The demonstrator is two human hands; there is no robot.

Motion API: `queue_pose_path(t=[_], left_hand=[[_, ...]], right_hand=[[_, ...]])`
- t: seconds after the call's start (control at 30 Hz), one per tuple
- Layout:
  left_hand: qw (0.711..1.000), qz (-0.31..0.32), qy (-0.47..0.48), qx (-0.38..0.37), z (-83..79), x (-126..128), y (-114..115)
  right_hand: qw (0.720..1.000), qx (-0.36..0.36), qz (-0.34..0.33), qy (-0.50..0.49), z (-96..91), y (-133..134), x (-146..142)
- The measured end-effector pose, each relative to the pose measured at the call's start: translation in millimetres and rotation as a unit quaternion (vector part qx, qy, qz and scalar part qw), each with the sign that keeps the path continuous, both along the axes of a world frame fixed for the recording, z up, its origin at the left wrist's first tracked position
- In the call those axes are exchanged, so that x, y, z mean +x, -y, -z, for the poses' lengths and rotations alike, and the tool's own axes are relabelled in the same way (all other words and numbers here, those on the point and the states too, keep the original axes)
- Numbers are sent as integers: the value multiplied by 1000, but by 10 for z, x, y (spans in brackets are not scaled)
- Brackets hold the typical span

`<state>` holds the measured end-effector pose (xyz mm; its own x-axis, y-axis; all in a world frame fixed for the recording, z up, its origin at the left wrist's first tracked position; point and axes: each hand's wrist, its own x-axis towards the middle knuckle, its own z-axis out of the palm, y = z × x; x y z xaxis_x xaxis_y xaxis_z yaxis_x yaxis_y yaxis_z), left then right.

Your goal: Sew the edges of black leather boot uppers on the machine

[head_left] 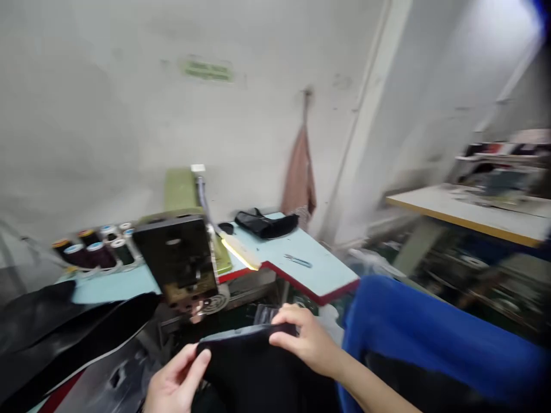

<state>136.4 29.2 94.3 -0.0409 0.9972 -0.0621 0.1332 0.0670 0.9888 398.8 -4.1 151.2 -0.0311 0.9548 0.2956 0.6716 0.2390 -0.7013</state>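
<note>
A black piece of material [253, 367] lies low in the middle of the view, just below the head of a sewing machine [178, 261]. My left hand [174, 384] pinches its left edge between thumb and fingers. My right hand [303, 338] is closed over its top right edge, fingers curled on the rim. Both hands hold the piece in front of the machine's needle area, which is blurred.
Several thread spools [92, 246] stand behind the machine on the light blue table [318, 267]. A black pouch [264, 223] and a small tool [298, 261] lie on it. Black sheets [55, 332] pile at left. A blue cloth [430, 338] covers something at right. Another workbench [473, 215] stands far right.
</note>
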Motion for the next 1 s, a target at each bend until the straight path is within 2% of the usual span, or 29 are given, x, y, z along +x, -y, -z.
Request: queue_pose_path(t=[0.1,0.3,0.47,0.73,1.0], left_hand=[[996,-43,81,3,5,107,-74],[993,-59,104,3,-207,226,-68],[987,-78,138,2,-319,239,-89],[983,-94,158,-15,-285,159,-90],[974,-133,179,-30,-252,-50,-126]], right_hand=[[1000,-17,10,-19,10,-187,2],[995,-89,38,-20,-33,-391,15],[993,-114,21,-31,-126,-478,2],[992,-124,6,-33,-204,-577,-86],[992,-113,-43,-41,-262,-683,-305]])
